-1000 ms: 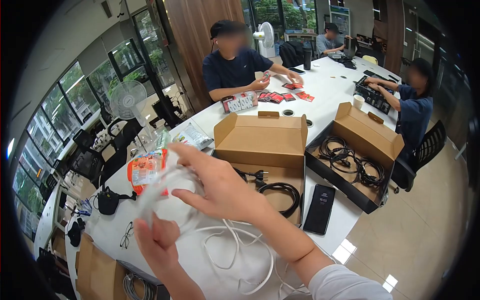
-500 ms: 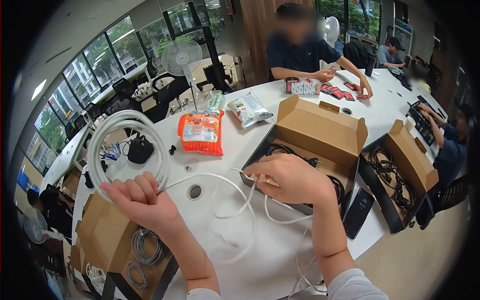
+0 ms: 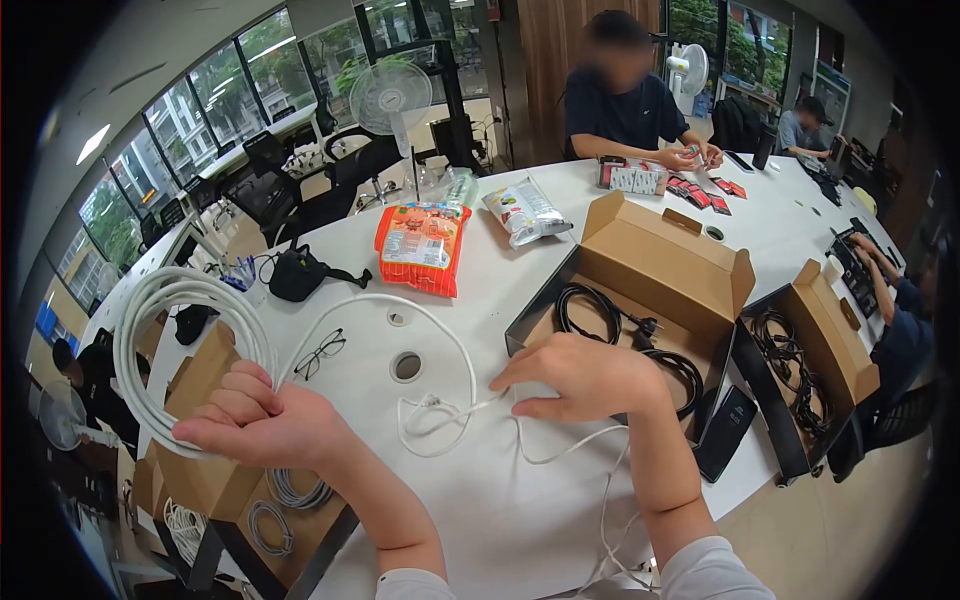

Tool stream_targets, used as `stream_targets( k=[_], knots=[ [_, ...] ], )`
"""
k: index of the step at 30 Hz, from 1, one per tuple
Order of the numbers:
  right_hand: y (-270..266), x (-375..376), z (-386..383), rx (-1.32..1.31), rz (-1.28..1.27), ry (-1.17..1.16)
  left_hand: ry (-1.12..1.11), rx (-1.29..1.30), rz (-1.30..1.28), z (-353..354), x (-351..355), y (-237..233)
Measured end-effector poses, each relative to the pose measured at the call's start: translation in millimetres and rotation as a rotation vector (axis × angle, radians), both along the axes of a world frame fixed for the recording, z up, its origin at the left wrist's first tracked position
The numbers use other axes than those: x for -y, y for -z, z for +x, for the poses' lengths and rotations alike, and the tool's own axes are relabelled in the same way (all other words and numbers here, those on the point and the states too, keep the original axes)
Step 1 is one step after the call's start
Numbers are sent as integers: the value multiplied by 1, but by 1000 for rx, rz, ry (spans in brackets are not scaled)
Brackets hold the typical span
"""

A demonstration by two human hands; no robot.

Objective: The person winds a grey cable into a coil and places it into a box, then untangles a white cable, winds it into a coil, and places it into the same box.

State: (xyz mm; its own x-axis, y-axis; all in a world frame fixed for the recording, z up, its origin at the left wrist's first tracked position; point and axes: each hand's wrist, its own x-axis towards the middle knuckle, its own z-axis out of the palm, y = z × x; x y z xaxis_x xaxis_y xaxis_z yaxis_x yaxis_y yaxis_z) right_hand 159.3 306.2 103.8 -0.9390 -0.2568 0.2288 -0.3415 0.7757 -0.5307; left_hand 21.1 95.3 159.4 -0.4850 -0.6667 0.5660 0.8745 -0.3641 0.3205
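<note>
A thick coil of white cable point(image 3: 132, 350) hangs in my left hand point(image 3: 285, 418), whose fingers are wrapped round its strands at the left. From the coil, one strand arcs over the white table and ends in small loops near my right hand point(image 3: 590, 378). That hand is palm down, its forefinger and thumb apart, with the strand passing by their tips. More of the cable curves below the hand toward the table's front edge. A black box with a brown lid point(image 3: 665, 250) stands just beyond my right hand, with black power cables point(image 3: 588, 312) inside.
Another box of black cables point(image 3: 785, 365) and a phone point(image 3: 726, 430) are at right. At lower left, a box point(image 3: 265, 560) holds grey and white coils. Glasses point(image 3: 320, 352), an orange snack bag point(image 3: 420, 248) and a silver bag point(image 3: 525, 212) lie around. Across sits a person point(image 3: 625, 110).
My left hand and the coil have shifted left and down. My right thumb and forefinger have parted from the strand they were on. The view has turned slightly; the glasses now show.
</note>
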Motion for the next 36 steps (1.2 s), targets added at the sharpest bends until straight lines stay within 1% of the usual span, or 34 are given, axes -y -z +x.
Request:
stream_targets(
  k=[2,5,8,11,14,15,18,21,24,27,30,33,36],
  knots=[
    [6,5,-5,-91,-46,-118,-38,-10,-11,0,-1,1],
    [3,12,-11,185,-23,-77,-68,-10,-24,3,-5,0],
    [6,8,-15,193,-26,-163,-84,-19,-37,4,-8,1],
    [-6,9,-11,-81,-126,-78,-96,-45,-56,2,-10,4],
    [-30,10,-1,-114,-286,57,-106,-45,-69,0,-13,6],
    [-29,10,0,-229,-307,121,-98,-42,-72,0,-13,7],
    [-26,14,-3,-417,-315,315,-58,-20,-59,-1,-17,7],
    [-28,13,-1,-418,-436,185,-33,-2,-51,-3,-18,8],
    [-32,7,9,-349,-561,-43,-37,27,-30,-7,-17,9],
    [-27,-1,10,-279,-543,-292,-70,71,-3,-12,-13,9],
    [-30,-7,15,-154,-523,-427,-62,102,35,-11,-11,3],
    [-30,-13,14,-135,-444,-618,-47,129,38,-14,-6,3],
    [-27,-14,15,74,-441,-708,-37,137,47,-15,-3,2]
  ],
)
